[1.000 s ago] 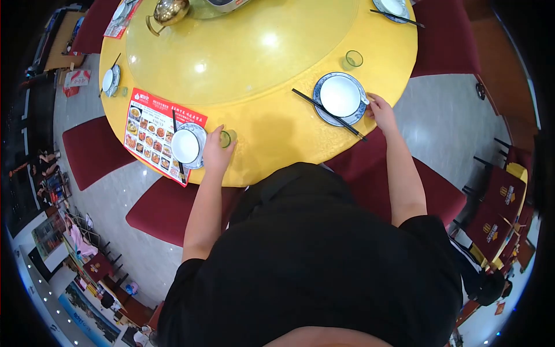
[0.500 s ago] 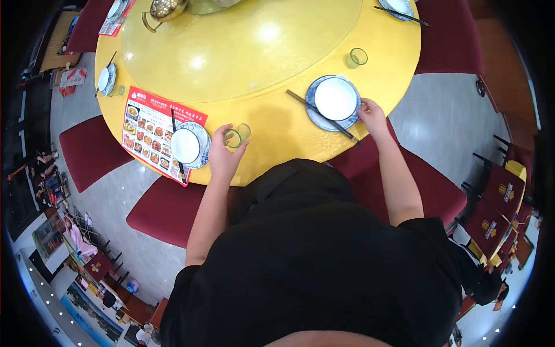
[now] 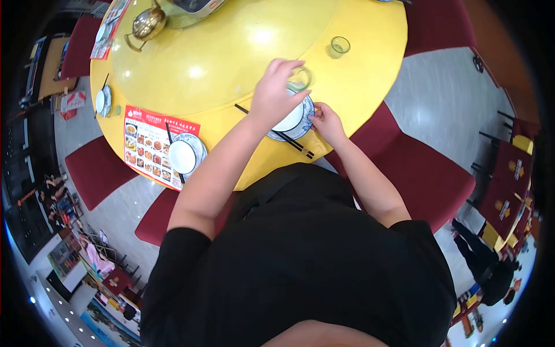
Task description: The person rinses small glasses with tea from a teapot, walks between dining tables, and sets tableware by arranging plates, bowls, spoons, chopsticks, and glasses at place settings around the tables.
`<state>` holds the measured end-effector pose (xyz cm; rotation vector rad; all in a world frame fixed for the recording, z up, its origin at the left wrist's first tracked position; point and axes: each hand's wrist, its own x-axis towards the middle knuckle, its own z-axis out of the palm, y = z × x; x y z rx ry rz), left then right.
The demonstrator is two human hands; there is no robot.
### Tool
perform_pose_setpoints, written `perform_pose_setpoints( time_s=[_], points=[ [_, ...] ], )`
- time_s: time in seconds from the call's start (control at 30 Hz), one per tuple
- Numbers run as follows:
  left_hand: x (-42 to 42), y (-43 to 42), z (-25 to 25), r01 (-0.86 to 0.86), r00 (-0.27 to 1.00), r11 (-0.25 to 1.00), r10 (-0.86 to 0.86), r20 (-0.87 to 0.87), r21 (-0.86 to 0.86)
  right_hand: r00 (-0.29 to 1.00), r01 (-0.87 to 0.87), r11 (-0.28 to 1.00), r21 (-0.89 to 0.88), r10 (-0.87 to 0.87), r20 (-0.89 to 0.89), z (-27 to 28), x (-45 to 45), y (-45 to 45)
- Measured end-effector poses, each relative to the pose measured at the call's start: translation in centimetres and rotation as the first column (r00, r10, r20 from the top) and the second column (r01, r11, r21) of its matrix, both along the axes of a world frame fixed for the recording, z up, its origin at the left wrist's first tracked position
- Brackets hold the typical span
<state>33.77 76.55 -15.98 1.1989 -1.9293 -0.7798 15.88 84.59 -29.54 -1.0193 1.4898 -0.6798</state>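
My left hand (image 3: 278, 92) is closed on a green-tinted glass (image 3: 302, 78), raised over the far side of a place setting. Beneath it sits a blue-and-white plate (image 3: 308, 113) with a white bowl (image 3: 291, 120) on it, partly hidden by my left hand and forearm. A pair of black chopsticks (image 3: 295, 144) lies slanted across the plate's near side. With thumb and fingers, my right hand (image 3: 329, 125) grips the plate's right rim. A second green-tinted glass (image 3: 339, 47) stands farther back on the yellow table (image 3: 370, 75).
To the left, another bowl (image 3: 183, 157) on a plate with chopsticks overlaps a red-and-white picture menu (image 3: 147, 139). A brass-coloured pot (image 3: 148, 24) stands on the glass turntable (image 3: 231, 58). Maroon chairs (image 3: 404, 162) surround the table. A person (image 3: 491, 277) is at the far right.
My left hand has carried the glass rightward and over the place setting. The plate, bowl and chopsticks have slid left with my right hand at the rim. The view has shifted slightly.
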Motion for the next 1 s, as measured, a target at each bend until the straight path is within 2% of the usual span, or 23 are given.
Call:
perform_pose_setpoints(
  time_s=[0.07, 0.2, 0.27, 0.37, 0.5, 0.57, 0.63, 0.67, 0.7, 0.73, 0.77, 0.83, 0.9, 1.0],
  points=[
    [-4.2, -2.5, -1.4, 0.105, 0.990, 0.994, -0.108, 0.093, 0.032, 0.999, 0.041, 0.999, -0.027, -0.041, -0.025, 0.1, -0.7, 0.5],
    [-11.1, -5.2, -5.7, 0.255, 0.909, 0.954, -0.180, 0.376, -0.160, 0.976, 0.217, 0.976, -0.034, -0.217, -0.024, 2.4, -3.6, 2.5],
    [-13.2, -5.3, -7.2, 0.290, 0.866, 0.935, -0.165, 0.472, -0.206, 0.948, 0.316, 0.948, -0.046, -0.313, 0.062, 2.9, -5.8, 3.8],
    [-14.4, -5.6, -9.3, 0.304, 0.853, 0.911, -0.129, 0.505, -0.280, 0.872, 0.465, 0.885, -0.004, -0.458, 0.174, 4.4, -8.0, 4.5],
    [-14.4, -4.8, -9.6, 0.250, 0.844, 0.935, -0.084, 0.530, -0.251, 0.848, 0.512, 0.857, -0.058, -0.493, 0.192, 7.2, -9.7, 4.4],
    [-13.5, -3.4, -7.6, 0.219, 0.867, 0.932, -0.051, 0.495, -0.289, 0.842, 0.537, 0.825, -0.176, -0.511, 0.171, 10.9, -10.3, 3.7],
    [-10.4, -1.8, -3.0, 0.166, 0.931, 0.938, -0.048, 0.361, -0.304, 0.772, 0.631, 0.714, -0.304, -0.538, 0.338, 17.5, -10.6, 2.9],
    [-7.6, -1.7, -0.5, 0.146, 0.972, 0.911, -0.060, 0.227, -0.385, 0.759, 0.630, 0.668, -0.396, -0.421, 0.496, 20.5, -11.7, 2.9],
    [-4.8, -1.6, 2.0, 0.122, 0.991, 0.876, -0.086, 0.099, -0.466, 0.810, 0.555, 0.631, -0.543, -0.260, 0.526, 24.0, -12.7, 2.7],
    [-1.4, -0.9, 5.0, 0.094, 0.993, 0.844, -0.115, -0.007, -0.527, 0.845, 0.509, 0.533, -0.676, -0.157, 0.512, 28.5, -11.7, 2.6],
    [1.8, 0.1, 8.3, 0.074, 0.987, 0.815, -0.143, -0.076, -0.574, 0.923, 0.315, 0.474, -0.822, 0.046, 0.381, 32.5, -11.1, 2.8],
    [7.3, 3.1, 14.6, 0.096, 0.963, 0.734, -0.240, -0.124, -0.673, 0.925, -0.027, 0.241, -0.970, 0.374, 0.068, 39.2, -9.3, 3.2],
    [10.4, 6.7, 19.9, 0.155, 0.940, 0.657, -0.329, -0.095, -0.738, 0.802, -0.191, 0.045, -0.981, 0.584, -0.129, 42.3, -5.1, 3.2],
    [12.5, 10.7, 23.4, 0.195, 0.930, 0.622, -0.363, -0.059, -0.758, 0.642, -0.281, -0.100, -0.955, 0.720, -0.264, 43.1, 0.6, 2.8]
  ],
)
